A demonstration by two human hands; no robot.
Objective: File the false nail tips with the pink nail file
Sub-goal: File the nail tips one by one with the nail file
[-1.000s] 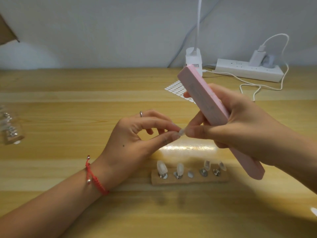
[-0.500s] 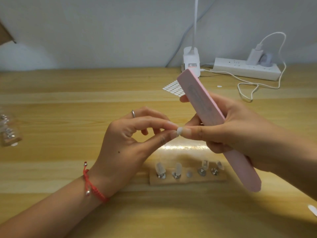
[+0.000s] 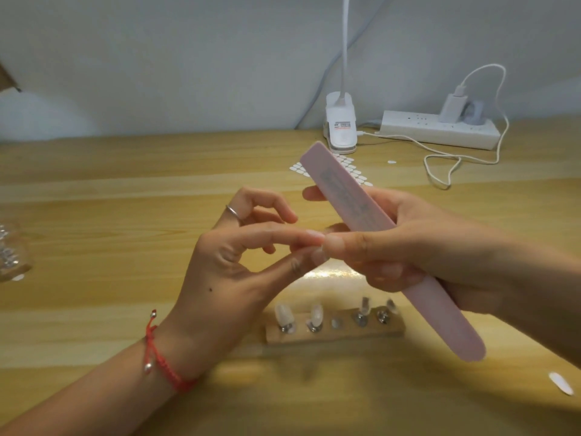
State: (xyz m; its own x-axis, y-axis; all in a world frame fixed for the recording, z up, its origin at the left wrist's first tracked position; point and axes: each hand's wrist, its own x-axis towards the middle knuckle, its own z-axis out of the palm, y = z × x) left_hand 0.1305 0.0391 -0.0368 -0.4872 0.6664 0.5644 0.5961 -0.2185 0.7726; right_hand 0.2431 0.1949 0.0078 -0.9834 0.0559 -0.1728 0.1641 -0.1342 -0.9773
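My right hand [image 3: 421,243] grips the long pink nail file [image 3: 352,202], which slants from upper left to lower right above the table. My left hand [image 3: 239,265] pinches a small clear false nail tip [image 3: 318,249] between thumb and forefinger; the right thumb and forefinger touch the same tip, so it is mostly hidden. Below the hands a small wooden holder [image 3: 334,335] stands on the table with several metal pegs, some carrying clear nail tips [image 3: 284,314].
A white lamp base [image 3: 341,127] and a white power strip [image 3: 440,130] with a charger and cable sit at the back. A sheet of white stickers [image 3: 349,166] lies behind the file. A loose nail tip [image 3: 562,383] lies at the lower right, a clear container [image 3: 11,256] at the left edge.
Both hands stayed joined at the nail tip and shifted slightly left. The file tilted a little, showing more of its printed face.
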